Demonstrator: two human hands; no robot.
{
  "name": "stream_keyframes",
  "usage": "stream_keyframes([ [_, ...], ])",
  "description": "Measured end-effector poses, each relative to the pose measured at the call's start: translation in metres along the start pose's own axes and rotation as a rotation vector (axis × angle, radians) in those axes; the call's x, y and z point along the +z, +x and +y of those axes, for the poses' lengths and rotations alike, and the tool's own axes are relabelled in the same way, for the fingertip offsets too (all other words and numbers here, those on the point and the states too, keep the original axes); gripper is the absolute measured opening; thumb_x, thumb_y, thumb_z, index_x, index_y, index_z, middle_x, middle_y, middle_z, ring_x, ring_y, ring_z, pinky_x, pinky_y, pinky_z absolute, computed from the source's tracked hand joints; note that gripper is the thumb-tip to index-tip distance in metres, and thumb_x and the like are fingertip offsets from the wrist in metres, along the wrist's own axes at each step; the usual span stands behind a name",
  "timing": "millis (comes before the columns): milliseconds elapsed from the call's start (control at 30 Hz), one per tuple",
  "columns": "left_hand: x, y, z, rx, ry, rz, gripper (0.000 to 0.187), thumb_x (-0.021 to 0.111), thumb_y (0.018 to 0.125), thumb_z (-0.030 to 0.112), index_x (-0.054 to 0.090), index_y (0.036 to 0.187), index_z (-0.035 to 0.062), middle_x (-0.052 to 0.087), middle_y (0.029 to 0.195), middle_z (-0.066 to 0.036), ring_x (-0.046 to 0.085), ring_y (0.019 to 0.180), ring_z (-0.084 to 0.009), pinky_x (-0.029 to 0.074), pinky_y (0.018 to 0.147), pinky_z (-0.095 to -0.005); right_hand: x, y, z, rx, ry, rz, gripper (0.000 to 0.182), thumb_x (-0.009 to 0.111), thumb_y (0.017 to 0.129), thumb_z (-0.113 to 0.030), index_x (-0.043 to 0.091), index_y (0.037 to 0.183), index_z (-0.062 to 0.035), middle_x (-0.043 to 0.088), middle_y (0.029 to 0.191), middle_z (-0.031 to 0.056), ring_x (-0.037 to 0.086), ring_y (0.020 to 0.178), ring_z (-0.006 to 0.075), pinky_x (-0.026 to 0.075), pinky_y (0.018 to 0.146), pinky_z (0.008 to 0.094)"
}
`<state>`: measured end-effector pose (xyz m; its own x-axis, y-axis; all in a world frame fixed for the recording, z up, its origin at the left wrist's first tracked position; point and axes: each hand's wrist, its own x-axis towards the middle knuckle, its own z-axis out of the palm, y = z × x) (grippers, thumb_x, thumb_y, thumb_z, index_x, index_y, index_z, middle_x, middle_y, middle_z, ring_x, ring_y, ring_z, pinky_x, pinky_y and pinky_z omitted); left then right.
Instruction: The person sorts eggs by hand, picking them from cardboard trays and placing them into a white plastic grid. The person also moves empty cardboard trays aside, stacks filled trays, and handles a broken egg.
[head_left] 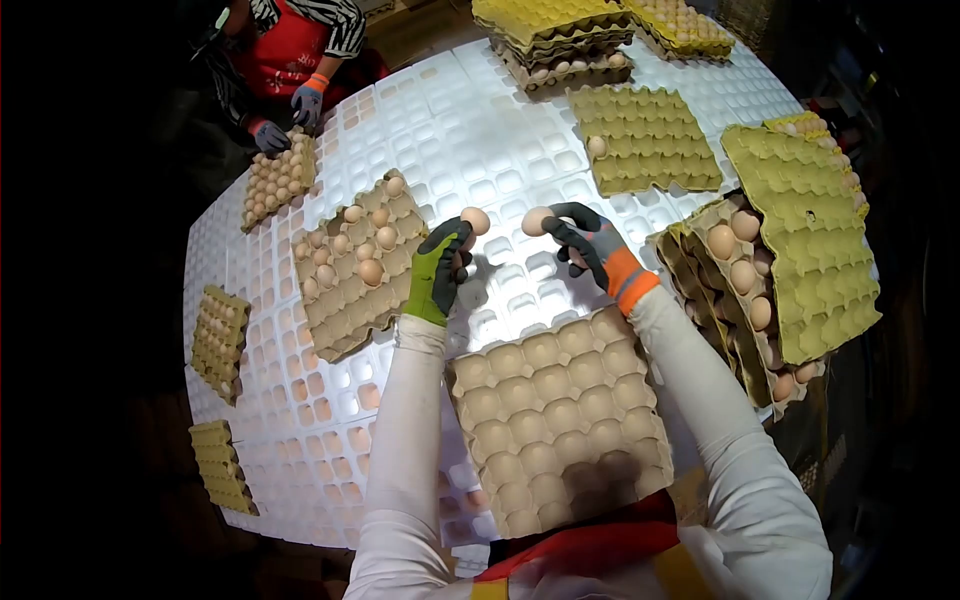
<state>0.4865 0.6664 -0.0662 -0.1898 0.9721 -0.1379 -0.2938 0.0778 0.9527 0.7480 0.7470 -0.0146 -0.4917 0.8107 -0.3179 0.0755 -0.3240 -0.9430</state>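
Note:
My left hand (440,268), in a green and black glove, is closed on an egg (475,221) held at its fingertips; more eggs seem tucked in the palm. My right hand (590,247), gloved in grey, black and orange, pinches another egg (536,221), with part of one more under its fingers. Both hands are raised over the white dimpled surface (510,285), a short gap apart. Nearest my body lies a grey-brown egg tray (560,415) with bare cups. Left of my left hand, a tilted cardboard tray (355,318) holds several eggs.
At the right are stacked trays with eggs (742,275) and a yellow-green tray (810,240). Another yellow-green tray (655,140) holds one egg. Taller stacks (560,45) stand at the back. A co-worker's gloved hands (290,118) touch a filled tray (280,180). Small trays (220,340) line the left edge.

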Motion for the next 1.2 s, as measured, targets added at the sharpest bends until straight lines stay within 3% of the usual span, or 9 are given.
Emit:
stream_keyframes([
  [200, 0.023, 0.075, -0.021, 0.167, 1.294, 0.403, 0.032, 0.075, 0.081, 0.032, 0.076, 0.111, 0.0185, 0.072, 0.099, -0.010, 0.068, 0.093, -0.0260, 0.054, 0.082, -0.0370, 0.024, 0.118, 0.032, -0.100, -0.964, 0.322, 0.044, 0.075, 0.081, -0.044, 0.066, 0.118, -0.0222, 0.064, 0.114, 0.0118, 0.065, 0.101, 0.0312, 0.052, 0.086, 0.0406],
  [267, 0.027, 0.068, -0.026, 0.280, 1.202, 0.398, 0.032, 0.073, 0.081, 0.032, 0.076, 0.111, 0.0199, 0.071, 0.104, -0.011, 0.068, 0.094, -0.0278, 0.054, 0.084, -0.0396, 0.020, 0.125, 0.052, -0.275, -0.901, 0.358, 0.036, 0.070, 0.086, -0.039, 0.066, 0.119, -0.0239, 0.067, 0.114, 0.0113, 0.066, 0.106, 0.0304, 0.053, 0.089, 0.0409],
  [367, 0.033, 0.047, -0.027, 0.224, 1.237, 0.161, 0.043, 0.072, 0.081, 0.031, 0.071, 0.123, 0.0225, 0.069, 0.111, -0.010, 0.067, 0.099, -0.0283, 0.054, 0.087, -0.0406, 0.024, 0.091, 0.018, 0.247, -0.397, 0.004, 0.033, 0.063, 0.094, -0.038, 0.063, 0.124, -0.0253, 0.071, 0.110, 0.0108, 0.069, 0.103, 0.0295, 0.054, 0.089, 0.0403],
  [433, 0.036, 0.041, -0.042, 0.215, 1.389, 0.122, 0.051, 0.073, 0.079, 0.029, 0.066, 0.130, 0.0253, 0.066, 0.117, -0.008, 0.066, 0.102, -0.0281, 0.054, 0.088, -0.0409, 0.028, 0.087, 0.027, 0.021, -0.972, 0.047, 0.034, 0.063, 0.094, -0.036, 0.062, 0.125, -0.0220, 0.068, 0.112, 0.0101, 0.068, 0.099, 0.0310, 0.053, 0.088, 0.0402],
  [633, 0.026, 0.036, -0.070, 0.162, 0.667, 0.070, 0.048, 0.072, 0.079, 0.018, 0.062, 0.127, 0.0123, 0.063, 0.114, -0.012, 0.064, 0.103, -0.0287, 0.052, 0.090, -0.0378, 0.024, 0.058, 0.028, -0.235, -0.818, -0.061, 0.036, 0.064, 0.091, -0.029, 0.061, 0.124, -0.0148, 0.059, 0.123, 0.0127, 0.061, 0.110, 0.0343, 0.050, 0.094, 0.0417],
  [833, 0.044, 0.016, -0.075, 0.415, 0.898, 0.023, 0.037, 0.062, 0.085, 0.012, 0.062, 0.122, 0.0095, 0.062, 0.116, -0.013, 0.059, 0.110, -0.0352, 0.048, 0.095, -0.0429, 0.008, 0.051, 0.033, -0.240, -0.743, -0.055, 0.026, 0.063, 0.091, -0.017, 0.062, 0.116, -0.0094, 0.064, 0.117, 0.0148, 0.064, 0.103, 0.0324, 0.051, 0.089, 0.0389],
  [967, 0.043, 0.016, -0.075, 0.465, 1.203, -0.009, 0.042, 0.061, 0.086, 0.008, 0.064, 0.127, 0.0134, 0.065, 0.115, -0.013, 0.062, 0.106, -0.0347, 0.050, 0.091, -0.0437, -0.006, 0.019, 0.027, -0.345, 0.055, -0.001, 0.023, 0.063, 0.097, -0.015, 0.064, 0.118, -0.0045, 0.068, 0.107, 0.0056, 0.065, 0.094, 0.0133, 0.053, 0.079, 0.0283],
  [1033, 0.043, 0.007, -0.055, 0.195, 1.030, -0.054, 0.042, 0.059, 0.090, 0.010, 0.062, 0.132, 0.0124, 0.066, 0.128, -0.013, 0.063, 0.117, -0.0282, 0.048, 0.100, -0.0371, -0.013, -0.037, 0.017, -0.303, -0.075, 0.052, 0.024, 0.063, 0.098, -0.014, 0.064, 0.121, -0.0045, 0.067, 0.107, 0.0032, 0.064, 0.097, 0.0115, 0.053, 0.081, 0.0270],
  [1200, 0.017, -0.080, 0.007, 0.298, 0.365, -0.079, 0.038, 0.057, 0.098, 0.013, 0.059, 0.133, -0.0013, 0.066, 0.126, -0.008, 0.062, 0.113, -0.0189, 0.046, 0.101, -0.0319, -0.056, -0.180, 0.086, -0.331, -0.430, 0.313, 0.036, 0.061, 0.094, -0.009, 0.059, 0.129, 0.0000, 0.065, 0.111, 0.0078, 0.061, 0.094, 0.0116, 0.051, 0.082, 0.0269],
])
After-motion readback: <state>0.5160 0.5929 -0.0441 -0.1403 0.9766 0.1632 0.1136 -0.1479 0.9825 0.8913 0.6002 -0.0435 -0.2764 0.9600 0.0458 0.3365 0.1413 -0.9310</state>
